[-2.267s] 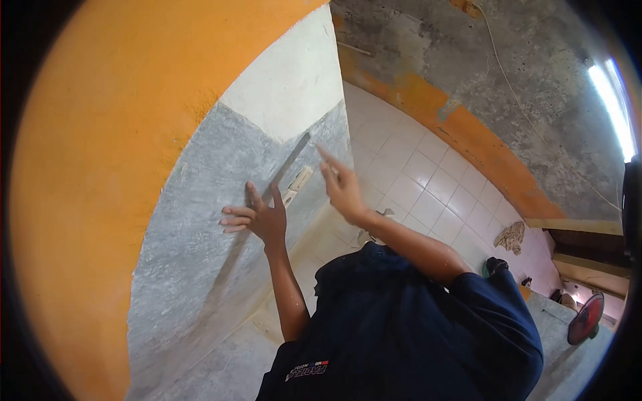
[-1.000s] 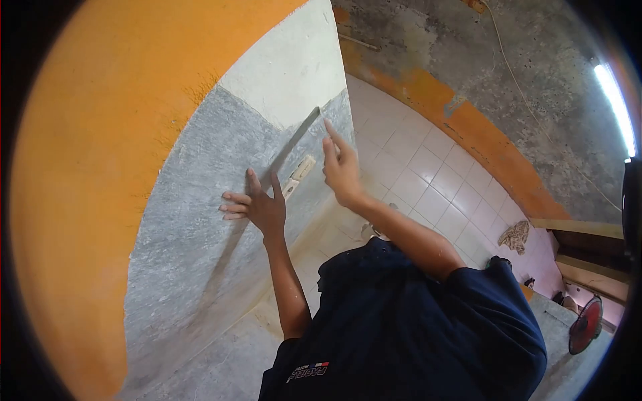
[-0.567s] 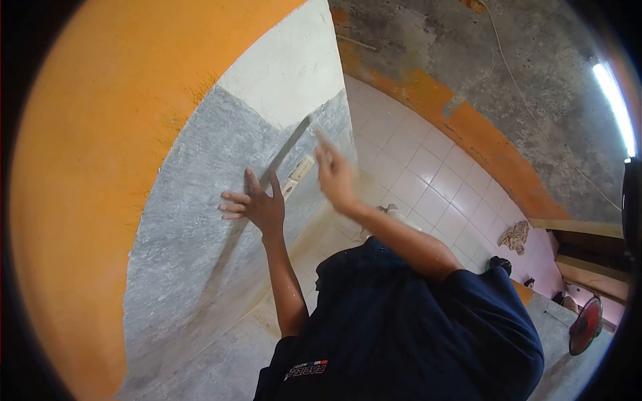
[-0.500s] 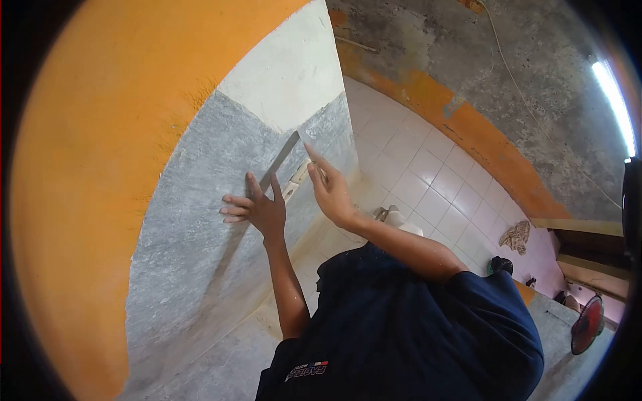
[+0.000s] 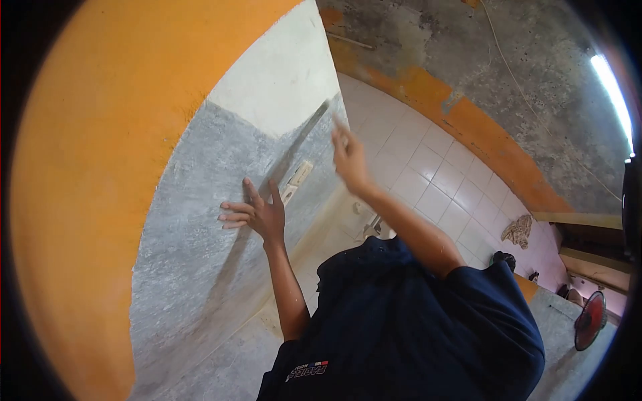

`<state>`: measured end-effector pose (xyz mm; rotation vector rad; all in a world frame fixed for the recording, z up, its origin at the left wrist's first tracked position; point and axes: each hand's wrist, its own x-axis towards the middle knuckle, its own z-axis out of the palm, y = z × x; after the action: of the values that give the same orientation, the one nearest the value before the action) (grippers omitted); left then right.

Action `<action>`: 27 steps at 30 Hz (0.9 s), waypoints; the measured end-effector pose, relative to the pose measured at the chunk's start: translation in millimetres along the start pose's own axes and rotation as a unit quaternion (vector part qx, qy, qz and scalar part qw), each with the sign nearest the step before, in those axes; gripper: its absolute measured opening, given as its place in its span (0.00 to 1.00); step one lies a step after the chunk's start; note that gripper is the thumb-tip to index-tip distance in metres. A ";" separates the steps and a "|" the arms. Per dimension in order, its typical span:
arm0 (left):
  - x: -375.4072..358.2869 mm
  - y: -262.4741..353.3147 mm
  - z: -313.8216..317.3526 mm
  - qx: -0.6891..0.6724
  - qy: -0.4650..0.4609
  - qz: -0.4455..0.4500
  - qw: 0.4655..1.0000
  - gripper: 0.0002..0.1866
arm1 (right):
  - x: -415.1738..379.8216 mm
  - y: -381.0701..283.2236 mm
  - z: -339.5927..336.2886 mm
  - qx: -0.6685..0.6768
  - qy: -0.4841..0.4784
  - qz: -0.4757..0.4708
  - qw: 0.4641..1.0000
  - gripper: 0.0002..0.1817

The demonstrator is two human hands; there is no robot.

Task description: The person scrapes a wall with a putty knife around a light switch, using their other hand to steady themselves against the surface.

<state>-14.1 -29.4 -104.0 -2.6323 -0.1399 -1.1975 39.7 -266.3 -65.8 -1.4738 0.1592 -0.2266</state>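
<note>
My left hand [image 5: 257, 212] rests against the bare grey part of the wall [image 5: 187, 200], its fingers spread and holding nothing. Higher up and to the right, my right hand [image 5: 350, 160] is smeared by motion near the wall's edge. Its fingers are closed around something slim whose kind I cannot make out. A dark shadow runs from near this hand down to the left one. White paint [image 5: 281, 73] covers the wall above the grey surface. Between the hands sits a pale socket strip [image 5: 299, 175] on the wall.
Orange paint [image 5: 87, 167] borders the grey patch on the left. Beyond the wall's edge lies a white tiled floor [image 5: 428, 164], with a crumpled cloth [image 5: 517, 231] on it. A red fan [image 5: 590, 321] stands at the lower right. A lit tube lamp [image 5: 614, 103] is at the far right.
My right hand has moved up and to the right, towards the wall's edge, and the shadow has lengthened with it. My left hand has stayed in place on the wall.
</note>
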 end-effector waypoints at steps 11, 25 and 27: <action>-0.3 0.5 -0.3 -0.003 0.001 -0.006 1.000 0.52 | -31.8 -4.5 6.4 -0.081 -0.032 -0.032 0.996 0.24; -2.8 -0.3 -2.8 0.005 -0.008 -0.002 1.000 0.50 | -20.1 -40.9 3.7 -0.008 -0.018 0.060 0.998 0.24; -0.1 2.1 -2.5 -0.004 -0.024 -0.026 0.999 0.50 | -33.2 -9.4 19.1 -0.052 0.007 -0.069 0.996 0.25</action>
<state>-15.6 -32.0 -102.9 -2.6809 -0.2138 -1.1531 11.8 -240.5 -55.7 -1.5887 0.0814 -0.3454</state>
